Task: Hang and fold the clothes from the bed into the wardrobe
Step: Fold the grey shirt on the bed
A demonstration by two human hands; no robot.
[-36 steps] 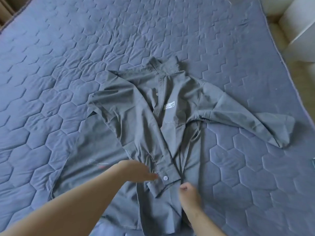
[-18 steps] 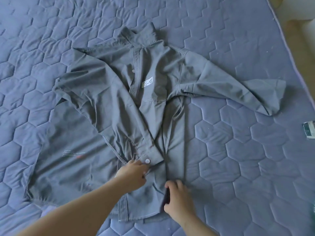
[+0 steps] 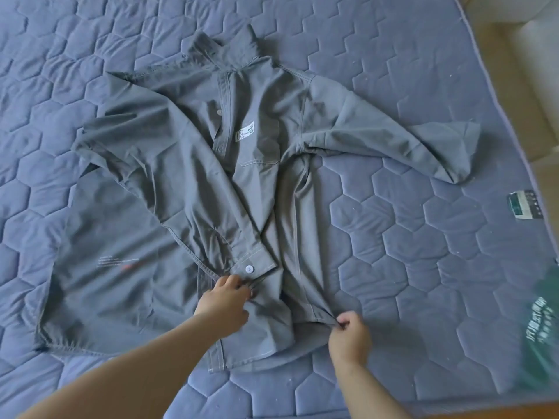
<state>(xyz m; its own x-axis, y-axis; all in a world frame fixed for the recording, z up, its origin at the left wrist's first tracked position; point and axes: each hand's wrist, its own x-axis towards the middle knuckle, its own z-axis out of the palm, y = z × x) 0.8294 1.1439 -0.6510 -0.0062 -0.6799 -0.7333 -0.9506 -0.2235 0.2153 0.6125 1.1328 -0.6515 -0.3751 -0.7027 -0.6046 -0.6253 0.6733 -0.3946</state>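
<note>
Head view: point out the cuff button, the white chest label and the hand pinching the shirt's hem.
cuff button [image 3: 249,269]: head view, on the white button's face.
white chest label [image 3: 245,132]: head view, on the label's middle.
right hand [image 3: 350,333]: head view, on the back of the hand.

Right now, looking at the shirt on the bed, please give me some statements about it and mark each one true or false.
1. The grey shirt lies spread on the blue quilted mattress. True.
2. The right hand pinches the shirt's lower edge. True.
3. The left hand is lifted clear of the shirt. False: it rests on the fabric just below the buttoned cuff.
4. Both sleeves are folded across the front. False: one sleeve lies stretched out to the side.
5. A white label shows on the chest. True.
</note>
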